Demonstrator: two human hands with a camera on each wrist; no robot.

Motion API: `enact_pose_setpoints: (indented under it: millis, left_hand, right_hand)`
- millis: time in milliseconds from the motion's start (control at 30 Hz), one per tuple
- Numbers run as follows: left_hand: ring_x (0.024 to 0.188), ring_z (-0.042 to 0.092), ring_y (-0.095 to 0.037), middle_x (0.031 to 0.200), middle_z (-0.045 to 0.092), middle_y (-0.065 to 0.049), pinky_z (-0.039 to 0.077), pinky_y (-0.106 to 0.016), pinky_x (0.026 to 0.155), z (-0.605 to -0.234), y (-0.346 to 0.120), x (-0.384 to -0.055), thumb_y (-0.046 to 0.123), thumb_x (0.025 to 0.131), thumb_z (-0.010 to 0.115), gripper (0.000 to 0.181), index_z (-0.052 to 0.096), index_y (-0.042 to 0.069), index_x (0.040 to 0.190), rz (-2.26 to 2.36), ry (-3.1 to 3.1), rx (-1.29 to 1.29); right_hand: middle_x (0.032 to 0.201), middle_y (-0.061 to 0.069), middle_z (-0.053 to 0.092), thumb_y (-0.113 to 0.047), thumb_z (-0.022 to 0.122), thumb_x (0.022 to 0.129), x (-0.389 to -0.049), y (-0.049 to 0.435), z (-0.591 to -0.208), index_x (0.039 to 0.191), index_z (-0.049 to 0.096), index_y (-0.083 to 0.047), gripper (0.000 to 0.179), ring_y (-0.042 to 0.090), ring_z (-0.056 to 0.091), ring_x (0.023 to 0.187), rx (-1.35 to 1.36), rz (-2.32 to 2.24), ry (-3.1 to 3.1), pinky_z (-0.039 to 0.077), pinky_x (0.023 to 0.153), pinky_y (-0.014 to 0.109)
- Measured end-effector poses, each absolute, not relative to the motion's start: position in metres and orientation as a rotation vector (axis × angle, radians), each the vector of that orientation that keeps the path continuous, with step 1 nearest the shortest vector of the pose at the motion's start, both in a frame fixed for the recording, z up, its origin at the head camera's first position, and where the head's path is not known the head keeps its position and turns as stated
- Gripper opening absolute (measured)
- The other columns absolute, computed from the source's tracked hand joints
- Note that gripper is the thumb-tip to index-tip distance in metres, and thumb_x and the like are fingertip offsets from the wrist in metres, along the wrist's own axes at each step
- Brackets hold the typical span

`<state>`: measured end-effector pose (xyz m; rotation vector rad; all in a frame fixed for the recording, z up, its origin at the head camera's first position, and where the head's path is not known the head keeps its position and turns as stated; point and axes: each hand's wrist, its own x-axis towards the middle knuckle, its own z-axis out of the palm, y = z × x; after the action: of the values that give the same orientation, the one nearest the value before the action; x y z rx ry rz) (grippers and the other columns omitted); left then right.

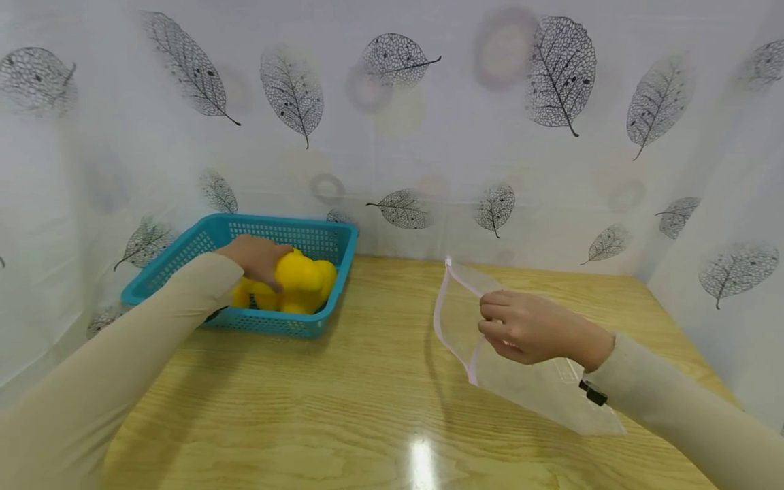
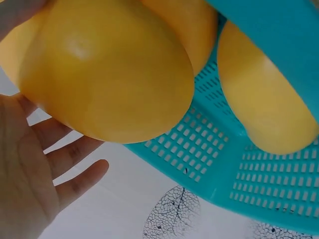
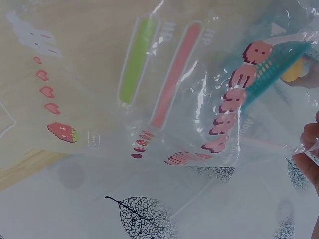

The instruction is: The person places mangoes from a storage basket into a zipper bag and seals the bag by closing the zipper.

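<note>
My left hand [image 1: 260, 258] reaches into a teal plastic basket [image 1: 349, 255] and grips a large, smooth yellow fruit [image 2: 109, 74], mango-like in shape. In the left wrist view the thumb lies on one side of it and spread fingers [image 2: 75, 154] on the other. More yellow fruits [image 1: 321, 279] lie beside it in the basket. On the right, my right hand [image 1: 523, 327] pinches the rim of a clear zip bag [image 1: 533, 381] with a pale pink seal. The bag's mouth gapes toward the basket. Its printed side, with hearts and a green and a pink bar, fills the right wrist view.
A light wood table [image 1: 343, 408] lies under everything. Behind it hangs a white curtain [image 1: 429, 156] printed with dark leaves, which also closes off both sides. The basket stands at the back left, near the curtain.
</note>
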<state>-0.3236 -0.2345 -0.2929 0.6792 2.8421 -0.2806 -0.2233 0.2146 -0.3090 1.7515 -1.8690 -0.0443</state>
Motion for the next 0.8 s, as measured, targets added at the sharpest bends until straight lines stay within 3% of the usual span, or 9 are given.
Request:
enact_pose_setpoints:
  millis: [233, 500, 800]
  left_hand:
    - [0.106, 0.059, -0.041, 0.125, 0.058, -0.024, 0.050, -0.053, 0.082, -0.296, -0.236, -0.324, 0.055, 0.078, 0.063, 0.088, 0.034, 0.004, 0.143, -0.210, 2.797, 0.618]
    - [0.096, 0.063, -0.034, 0.122, 0.061, -0.023, 0.052, -0.041, 0.068, -0.301, -0.241, -0.323, 0.061, 0.077, 0.062, 0.096, 0.025, 0.007, 0.148, -0.223, 2.792, 0.572]
    - [0.111, 0.053, -0.048, 0.135, 0.046, -0.029, 0.045, -0.061, 0.088, -0.308, -0.245, -0.319, 0.058, 0.070, 0.071, 0.100, 0.029, 0.009, 0.147, -0.296, 2.859, 0.645]
  right_hand:
    - [0.068, -0.001, 0.038, -0.014, 0.039, 0.093, -0.223, 0.217, -0.310, 0.070, 0.047, -0.013, 0.024, 0.012, 0.033, 0.067, 1.749, -0.063, -1.901, 0.032, 0.062, 0.026]
    - [0.068, -0.002, 0.038, -0.014, 0.035, 0.093, -0.222, 0.217, -0.309, 0.070, 0.046, -0.012, 0.026, 0.012, 0.033, 0.066, 1.745, -0.071, -1.916, 0.032, 0.062, 0.025]
    - [0.068, -0.002, 0.038, -0.014, 0.036, 0.093, -0.221, 0.215, -0.309, 0.069, 0.046, -0.012, 0.026, 0.012, 0.033, 0.066, 1.742, -0.067, -1.875, 0.033, 0.060, 0.025]
